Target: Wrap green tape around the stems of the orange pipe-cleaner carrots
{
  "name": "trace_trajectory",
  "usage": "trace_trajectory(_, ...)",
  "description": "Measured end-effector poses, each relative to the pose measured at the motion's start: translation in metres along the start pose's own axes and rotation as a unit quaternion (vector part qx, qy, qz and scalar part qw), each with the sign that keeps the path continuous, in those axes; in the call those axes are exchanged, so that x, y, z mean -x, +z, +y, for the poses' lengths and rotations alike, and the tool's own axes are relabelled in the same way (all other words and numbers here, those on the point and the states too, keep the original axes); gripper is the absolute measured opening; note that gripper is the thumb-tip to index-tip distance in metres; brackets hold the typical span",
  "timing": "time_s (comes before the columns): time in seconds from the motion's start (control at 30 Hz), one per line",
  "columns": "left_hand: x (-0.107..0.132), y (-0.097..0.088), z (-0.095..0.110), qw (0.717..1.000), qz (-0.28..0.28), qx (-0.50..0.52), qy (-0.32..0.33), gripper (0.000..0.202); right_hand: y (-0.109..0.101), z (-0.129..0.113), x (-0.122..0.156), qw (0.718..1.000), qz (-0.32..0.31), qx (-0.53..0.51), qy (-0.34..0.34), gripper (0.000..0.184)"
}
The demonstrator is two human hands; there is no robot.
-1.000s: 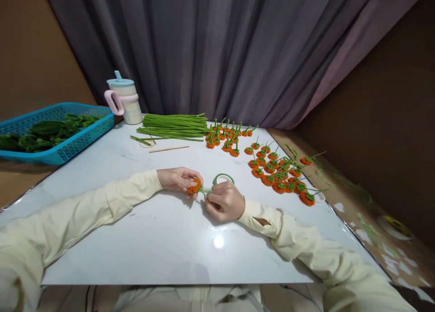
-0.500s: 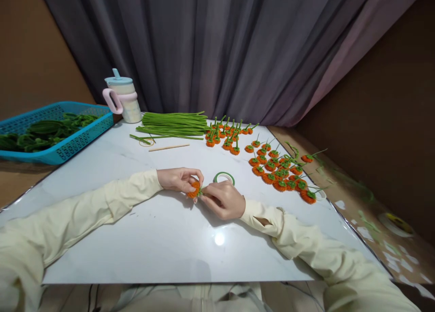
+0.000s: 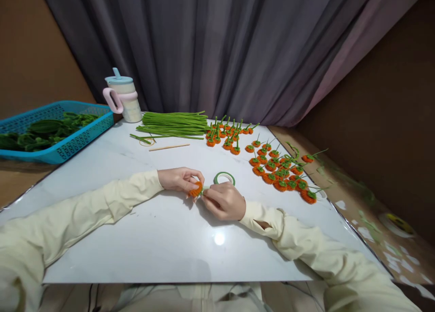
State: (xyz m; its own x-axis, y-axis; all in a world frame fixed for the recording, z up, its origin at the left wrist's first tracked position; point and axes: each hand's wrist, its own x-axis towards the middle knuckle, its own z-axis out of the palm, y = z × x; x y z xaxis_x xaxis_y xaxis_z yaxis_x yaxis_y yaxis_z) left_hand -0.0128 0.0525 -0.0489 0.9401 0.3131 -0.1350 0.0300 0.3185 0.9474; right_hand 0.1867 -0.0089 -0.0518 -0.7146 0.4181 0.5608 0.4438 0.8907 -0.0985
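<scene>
My left hand (image 3: 180, 179) is closed around a small orange pipe-cleaner fruit (image 3: 195, 190), its thumb and fingers pinching the ribbed sides. The fruit is tilted so its green leafy top and stem point right. There my right hand (image 3: 224, 200) pinches the green stem end, its fingertips close to my left fingers. The fingers partly hide what the right hand grips. Just beyond the right hand lies a roll of green tape (image 3: 217, 177) on the white tabletop (image 3: 149, 248).
Many similar orange fruits (image 3: 269, 177) stand at the right and back. Green pipe-cleaner stems (image 3: 173, 123) lie in a bundle, with a thin wooden stick (image 3: 169, 147) before it. A lidded tumbler (image 3: 127, 104) stands beside a blue basket (image 3: 61, 151) of green leaf pieces.
The orange fruit has turned slightly and shifted a touch up and right in my left fingers. My right hand stays at the stem, nearly still.
</scene>
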Motion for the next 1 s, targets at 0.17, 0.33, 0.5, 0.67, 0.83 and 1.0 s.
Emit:
trace_trajectory(0.17,-0.0005,-0.002,-0.0005,0.999,-0.018,0.047,-0.008,0.037,0.0006,-0.0016,-0.0009,0.998,0.014,-0.003,0.053,0.026)
trace_trajectory(0.33,-0.0018,-0.0058,-0.0027,0.998,-0.04,0.05,0.002,0.039,0.0013,-0.0011,-0.0015,0.997,0.021,-0.002,0.071,0.026)
trace_trajectory(0.5,-0.0017,-0.0069,-0.0042,0.998,-0.035,0.055,0.012,0.039,0.0022,-0.0005,-0.0017,0.996,0.026,0.001,0.087,0.026)
trace_trajectory(0.67,-0.0003,-0.0054,-0.0039,0.997,-0.038,0.056,0.021,0.039,0.0025,0.0001,-0.0007,0.997,0.025,0.002,0.067,0.026)
trace_trajectory(0.83,0.0002,-0.0056,-0.0047,0.998,-0.029,0.057,0.017,0.038,0.0016,0.0001,-0.0008,0.996,0.009,-0.038,0.083,0.028)
trace_trajectory(1.0,-0.0004,-0.0076,-0.0069,0.998,-0.03,0.05,0.02,0.04,-0.0028,-0.0035,-0.0061,0.953,-0.017,-0.229,0.196,0.029)
